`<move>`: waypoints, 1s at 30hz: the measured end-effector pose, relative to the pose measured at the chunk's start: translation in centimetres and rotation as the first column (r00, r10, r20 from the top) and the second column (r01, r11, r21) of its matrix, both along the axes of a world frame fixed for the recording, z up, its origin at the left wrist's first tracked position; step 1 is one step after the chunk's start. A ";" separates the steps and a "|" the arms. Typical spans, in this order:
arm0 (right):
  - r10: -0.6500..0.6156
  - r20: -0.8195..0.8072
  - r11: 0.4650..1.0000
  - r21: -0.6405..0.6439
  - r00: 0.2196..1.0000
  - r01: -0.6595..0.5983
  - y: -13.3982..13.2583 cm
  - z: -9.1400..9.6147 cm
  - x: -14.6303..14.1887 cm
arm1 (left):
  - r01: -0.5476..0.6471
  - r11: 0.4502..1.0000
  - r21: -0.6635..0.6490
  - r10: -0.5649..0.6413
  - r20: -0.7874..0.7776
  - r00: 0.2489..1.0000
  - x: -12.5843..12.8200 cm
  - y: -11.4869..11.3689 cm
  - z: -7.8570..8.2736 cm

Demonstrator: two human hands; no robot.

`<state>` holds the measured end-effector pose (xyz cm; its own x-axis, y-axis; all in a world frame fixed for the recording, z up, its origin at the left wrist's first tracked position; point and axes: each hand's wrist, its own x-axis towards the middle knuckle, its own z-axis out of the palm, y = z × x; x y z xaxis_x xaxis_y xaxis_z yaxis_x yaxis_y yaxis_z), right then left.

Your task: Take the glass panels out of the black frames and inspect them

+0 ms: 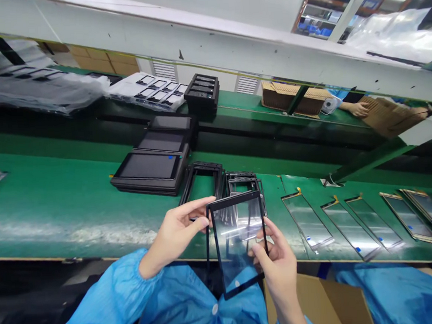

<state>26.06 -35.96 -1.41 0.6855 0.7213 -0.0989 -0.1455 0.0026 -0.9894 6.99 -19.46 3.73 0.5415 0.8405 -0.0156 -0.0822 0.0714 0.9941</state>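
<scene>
A clear touch panel with a black border is tilted up in front of my blue jacket. My right hand grips its right edge, thumb on the front and other fingers behind, seen through the glass. At the panel's upper left, my left hand pinches a thin black frame between thumb and fingers. That frame runs down just beside the panel's left edge; the rest of it is hidden. Behind both hands, black plastic frames lie piled on the green bench.
Stacked dark screen units stand left of the frames. Several loose glass panels lie along the bench at right. A shelf beyond carries black trays and cardboard dividers. Another person's hand touches cardboard there. An open carton sits below the bench edge.
</scene>
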 end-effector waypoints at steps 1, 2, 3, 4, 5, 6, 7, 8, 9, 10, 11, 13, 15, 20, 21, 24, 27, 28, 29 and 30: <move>-0.008 0.005 1.000 -0.001 1.000 0.008 0.0 0.0 -0.2 | 0.003 1.000 -0.018 -0.002 0.005 1.000 0.1 -0.1 -0.1; -0.016 0.010 1.000 0.000 1.000 0.016 -0.1 0.0 -0.3 | 0.004 0.999 -0.036 -0.003 0.011 1.000 0.2 -0.1 -0.1; -0.018 0.013 1.000 0.000 1.000 0.018 -0.1 0.0 -0.4 | 0.003 0.998 -0.055 -0.002 0.016 1.000 0.2 -0.2 -0.1; -0.021 0.013 1.000 -0.002 1.000 0.021 -0.1 0.0 -0.6 | 0.001 0.997 -0.073 0.000 0.018 1.000 0.3 -0.3 -0.2; -0.025 0.012 1.000 -0.004 1.000 0.025 -0.2 0.1 -0.7 | 0.001 0.996 -0.090 0.001 0.021 1.000 0.4 -0.3 -0.2; -0.023 0.006 1.000 -0.010 1.000 0.023 -0.2 0.1 -0.8 | 0.002 0.994 -0.105 0.001 0.024 1.000 0.4 -0.3 -0.2; -0.024 -0.001 1.000 -0.017 1.000 0.024 -0.2 0.2 -0.9 | 0.005 0.993 -0.120 -0.002 0.026 1.000 0.5 -0.4 -0.2; -0.029 -0.010 0.999 -0.023 1.000 0.029 -0.3 0.2 -1.0 | 0.008 0.991 -0.135 -0.004 0.030 1.000 0.5 -0.4 -0.3; -0.035 -0.017 0.999 -0.029 0.999 0.035 -0.3 0.2 -1.1 | 0.013 0.989 -0.151 -0.008 0.035 0.999 0.6 -0.4 -0.4; -0.042 -0.022 0.999 -0.034 0.999 0.041 -0.3 0.3 -1.1 | 0.018 0.986 -0.166 -0.011 0.043 0.999 0.6 -0.4 -0.4; -0.043 -0.025 0.998 -0.039 0.999 0.042 -0.3 0.3 -1.2 | 0.023 0.983 -0.180 -0.014 0.051 0.999 0.7 -0.4 -0.5; -0.040 -0.025 0.998 -0.044 0.999 0.039 -0.3 0.2 -1.2 | 0.028 0.979 -0.202 -0.014 0.070 0.997 0.8 -0.4 -0.7; -0.032 -0.024 0.999 -0.043 0.999 0.031 -0.2 0.2 -1.3 | 0.032 0.977 -0.212 -0.014 0.086 0.996 0.9 -0.4 -0.9; -0.029 -0.001 0.998 -0.048 1.000 0.029 -0.1 0.2 -1.3 | 0.041 0.976 -0.214 -0.020 0.100 0.995 1.0 -0.5 -1.1; -0.029 0.006 0.998 -0.049 1.000 0.029 -0.1 0.1 -1.3 | 0.041 0.976 -0.214 -0.020 0.101 0.995 1.0 -0.5 -1.1; -0.023 0.038 0.998 -0.061 0.999 0.025 -0.3 -0.4 -1.3 | 0.031 0.976 -0.215 -0.010 0.096 0.995 1.2 -0.6 -1.2; -0.005 0.156 0.996 -0.083 0.988 0.019 -0.7 -1.1 -1.3 | 0.013 0.978 -0.210 0.000 0.061 0.998 1.4 -0.7 -1.1; -0.003 0.242 0.996 -0.087 0.970 0.024 -0.8 -1.2 -1.2 | 0.003 0.978 -0.207 0.006 0.042 0.999 1.4 -0.7 -0.9; -0.011 0.346 0.995 -0.085 0.938 0.043 -0.8 -1.2 -1.1 | -0.009 0.980 -0.201 0.014 0.023 1.000 1.4 -0.7 -0.7; -0.028 0.449 0.995 -0.075 0.893 0.069 -0.7 -1.0 -0.9 | -0.020 0.981 -0.192 0.021 0.002 1.000 1.4 -0.7 -0.5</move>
